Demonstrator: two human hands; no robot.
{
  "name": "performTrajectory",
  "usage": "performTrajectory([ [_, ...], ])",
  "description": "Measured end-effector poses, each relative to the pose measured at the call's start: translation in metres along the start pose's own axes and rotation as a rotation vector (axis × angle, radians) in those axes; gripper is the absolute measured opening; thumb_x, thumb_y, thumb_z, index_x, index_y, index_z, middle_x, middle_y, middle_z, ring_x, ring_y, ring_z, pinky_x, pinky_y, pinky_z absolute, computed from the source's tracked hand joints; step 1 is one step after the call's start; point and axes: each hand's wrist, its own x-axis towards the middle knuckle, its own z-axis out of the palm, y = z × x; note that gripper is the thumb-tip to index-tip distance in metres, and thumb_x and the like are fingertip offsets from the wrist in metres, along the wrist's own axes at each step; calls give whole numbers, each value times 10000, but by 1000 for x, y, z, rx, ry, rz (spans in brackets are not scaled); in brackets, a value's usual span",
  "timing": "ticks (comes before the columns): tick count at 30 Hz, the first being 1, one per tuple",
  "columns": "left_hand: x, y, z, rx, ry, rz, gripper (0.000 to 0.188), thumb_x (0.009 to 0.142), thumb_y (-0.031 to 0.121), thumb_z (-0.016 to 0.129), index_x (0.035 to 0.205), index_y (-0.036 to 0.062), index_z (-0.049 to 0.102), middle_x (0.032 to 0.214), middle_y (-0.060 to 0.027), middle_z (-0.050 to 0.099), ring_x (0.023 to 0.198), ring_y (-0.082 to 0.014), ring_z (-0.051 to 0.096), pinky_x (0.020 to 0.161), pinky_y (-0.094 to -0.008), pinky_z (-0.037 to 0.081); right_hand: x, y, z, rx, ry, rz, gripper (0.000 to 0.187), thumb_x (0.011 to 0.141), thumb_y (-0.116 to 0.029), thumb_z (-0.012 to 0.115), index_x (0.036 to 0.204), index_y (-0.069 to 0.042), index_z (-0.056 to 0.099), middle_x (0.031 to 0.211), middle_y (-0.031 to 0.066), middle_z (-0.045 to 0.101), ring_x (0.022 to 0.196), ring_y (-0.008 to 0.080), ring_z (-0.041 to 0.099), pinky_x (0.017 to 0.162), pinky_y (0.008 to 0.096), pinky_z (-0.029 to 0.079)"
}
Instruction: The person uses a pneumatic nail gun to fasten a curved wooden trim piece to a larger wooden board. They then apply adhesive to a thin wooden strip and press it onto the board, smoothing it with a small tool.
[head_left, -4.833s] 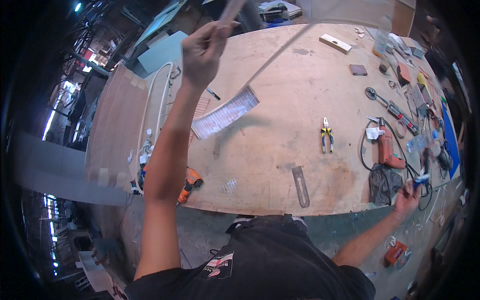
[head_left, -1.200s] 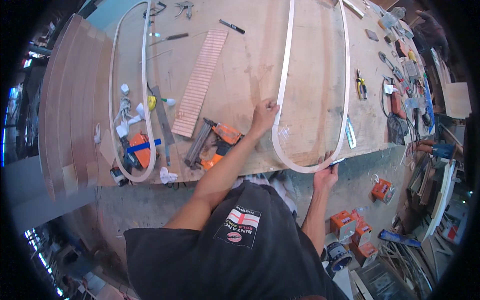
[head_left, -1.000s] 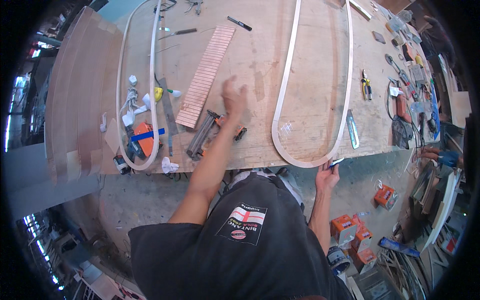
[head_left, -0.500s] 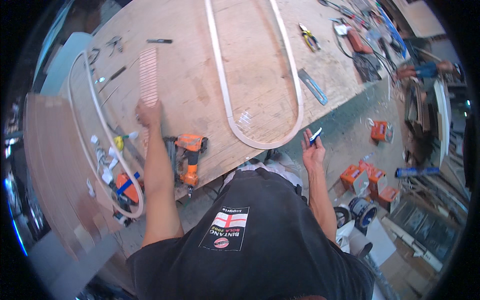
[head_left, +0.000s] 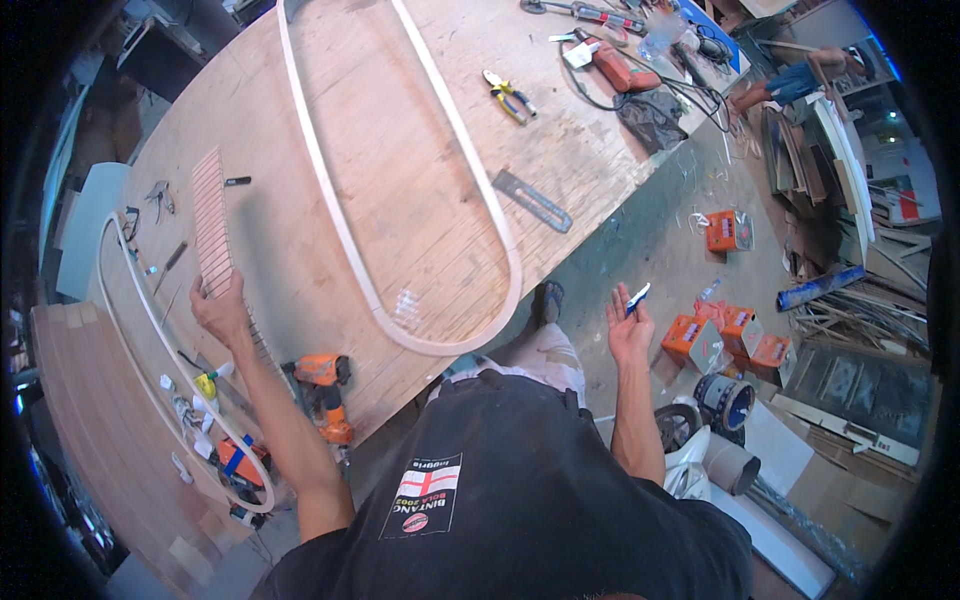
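A workshop (pliers (head_left: 515, 102), nail gun (head_left: 320, 369), drill (head_left: 622, 70) on a wooden bench (head_left: 590, 125)).

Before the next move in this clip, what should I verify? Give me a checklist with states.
1. Left hand on strip: ok, fingers around it.
2. Strip apart from large oval frame: ok.
3. Right hand free: not ok, it holds a blue-and-white tool.
4. Strip clear of nail gun: cannot tell, left forearm partly covers it.
5. Pliers away from strip: ok.

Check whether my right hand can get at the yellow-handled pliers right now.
Probably not freely: your right hand holds a small blue-and-white object, though nothing seems to cover the pliers.
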Motion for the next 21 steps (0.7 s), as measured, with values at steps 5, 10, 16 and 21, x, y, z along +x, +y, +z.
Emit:
performTrajectory([
  [5, -51, 102, -40, -70, 13, -65, 793, 724, 303, 901, 1361, -34, 570, 1253, -237, 648, 1150, -345, 636, 1012, -418, 496, 81, -46, -1, 15, -111, 68, 451, 1096, -294, 411, 1517, -133, 391, 1476, 114, 561, 1364, 246, 518, 1170, 447, 346],
  [10, -132, 153, -48, -265, -16, -103, 764, 735, 234, 905, 1361, -44, 567, 1239, -218, 658, 1116, -313, 647, 1006, -419, 498, 148, -104, -19, -43, -178, 125, 465, 1075, -331, 466, 1491, -129, 417, 1468, 116, 569, 1344, 243, 535, 1124, 436, 384],
  [16, -269, 268, -13, -112, -50, -51, 702, 746, 171, 899, 1332, -48, 582, 1245, -189, 644, 1170, -290, 614, 1033, -408, 481, 218, -198, -31, -152, -167, 136, 457, 1089, -329, 427, 1505, -142, 421, 1440, 85, 599, 1328, 213, 541, 1123, 417, 376],
  [21, -372, 335, 51, -440, -183, -66, 659, 724, 155, 891, 1276, -31, 582, 1288, -165, 572, 1229, -302, 559, 1086, -413, 431, 257, -248, -31, -194, -197, 76, 458, 1089, -333, 429, 1505, -142, 419, 1438, 80, 602, 1329, 213, 545, 1107, 418, 392],
])
